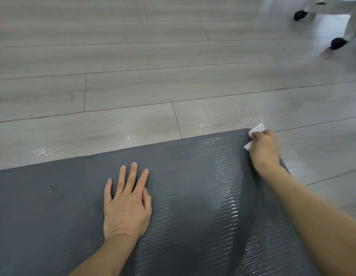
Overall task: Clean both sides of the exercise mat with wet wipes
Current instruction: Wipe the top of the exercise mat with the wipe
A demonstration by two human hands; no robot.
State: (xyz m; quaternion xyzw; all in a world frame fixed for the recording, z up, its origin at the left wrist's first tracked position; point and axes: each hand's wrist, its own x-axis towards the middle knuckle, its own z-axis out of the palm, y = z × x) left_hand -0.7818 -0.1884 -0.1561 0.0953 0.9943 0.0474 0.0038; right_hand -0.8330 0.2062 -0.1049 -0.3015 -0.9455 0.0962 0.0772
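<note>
Mat [183,196]: flat on the floor [133,76], at 6 o'clock.
Left hand [127,204]: fingers straight, pressing so the mat stays put.
Right hand [264,150]: holds the wipe [257,128] at the 2 o'clock corner, rubbing there.

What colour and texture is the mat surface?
Dark grey with fine ribbed lines, shiny wet streaks near the right side of the mat; head view, the only one.

The dark grey ribbed foam exercise mat [173,196] looks matt, with glossy wet streaks near its right end. The white wet wipe [257,128] looks soft, cloth-like. The pale grey wood-grain plank floor [133,66] has a smooth satin sheen.
</note>
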